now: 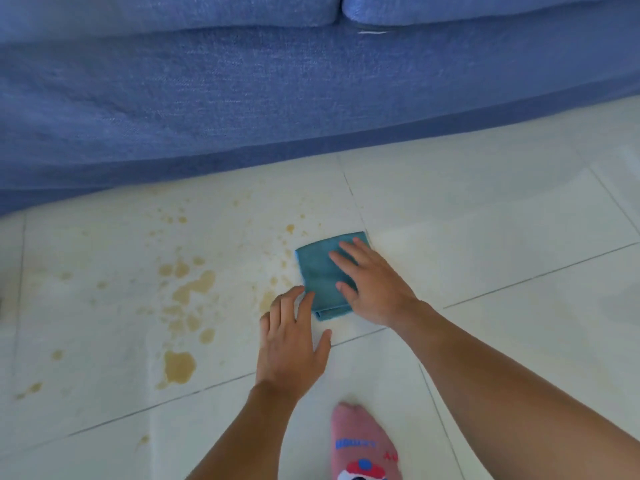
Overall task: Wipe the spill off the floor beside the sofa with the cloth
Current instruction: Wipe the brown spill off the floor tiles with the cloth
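while right hand (372,287) flat on cloth (320,268), left hand (294,336) splayed beside.

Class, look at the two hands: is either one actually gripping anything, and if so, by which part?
Neither grips. The right hand lies flat, open, on top of the folded cloth; the left hand's fingertips touch its near-left edge.

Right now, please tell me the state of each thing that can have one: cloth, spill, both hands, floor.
cloth: folded, lying flat on the floor at the right edge of the spill.
spill: brownish puddles and drops, mostly unwiped.
right hand: open, palm flat on the cloth.
left hand: open, fingers at the cloth's near left corner.
floor: pale tiles, stained left of the cloth.
sofa: blue, no stain visible.
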Tool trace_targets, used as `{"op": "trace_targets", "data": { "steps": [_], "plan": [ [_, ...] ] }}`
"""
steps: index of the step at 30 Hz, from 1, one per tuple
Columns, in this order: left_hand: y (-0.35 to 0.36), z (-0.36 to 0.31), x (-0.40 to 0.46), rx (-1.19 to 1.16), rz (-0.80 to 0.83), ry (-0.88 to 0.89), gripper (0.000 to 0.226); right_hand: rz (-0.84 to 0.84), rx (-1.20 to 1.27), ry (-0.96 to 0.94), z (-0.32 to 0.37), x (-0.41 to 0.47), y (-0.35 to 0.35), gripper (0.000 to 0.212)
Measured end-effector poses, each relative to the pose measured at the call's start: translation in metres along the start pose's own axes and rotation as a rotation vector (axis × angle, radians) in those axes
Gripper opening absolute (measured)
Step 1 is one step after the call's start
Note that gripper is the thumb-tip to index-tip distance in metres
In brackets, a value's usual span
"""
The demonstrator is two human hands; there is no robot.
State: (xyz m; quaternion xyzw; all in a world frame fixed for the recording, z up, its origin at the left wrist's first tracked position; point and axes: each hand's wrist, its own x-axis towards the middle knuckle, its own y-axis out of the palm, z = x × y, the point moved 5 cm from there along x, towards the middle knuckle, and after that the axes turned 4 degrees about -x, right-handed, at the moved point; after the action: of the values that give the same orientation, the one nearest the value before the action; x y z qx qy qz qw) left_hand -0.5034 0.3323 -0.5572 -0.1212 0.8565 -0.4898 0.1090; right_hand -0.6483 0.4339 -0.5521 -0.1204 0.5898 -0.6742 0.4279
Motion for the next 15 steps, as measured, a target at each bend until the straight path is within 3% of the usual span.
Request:
{"op": "trace_targets", "data": {
  "steps": [3, 9, 15],
  "plan": [
    [0.011, 0.004, -0.028, -0.004, 0.031, -0.025, 0.072, 0.102, -0.046, -0.026, 0.006, -0.009, 0.028, 0.070],
    [0.033, 0.010, -0.044, 0.063, 0.103, -0.059, 0.080, 0.077, -0.114, 0.153, -0.019, 0.004, 0.025, 0.075],
    [0.035, 0.011, -0.046, 0.048, 0.103, -0.063, 0.081, 0.035, -0.170, -0.017, -0.007, -0.018, 0.044, 0.060]
  ]
}}
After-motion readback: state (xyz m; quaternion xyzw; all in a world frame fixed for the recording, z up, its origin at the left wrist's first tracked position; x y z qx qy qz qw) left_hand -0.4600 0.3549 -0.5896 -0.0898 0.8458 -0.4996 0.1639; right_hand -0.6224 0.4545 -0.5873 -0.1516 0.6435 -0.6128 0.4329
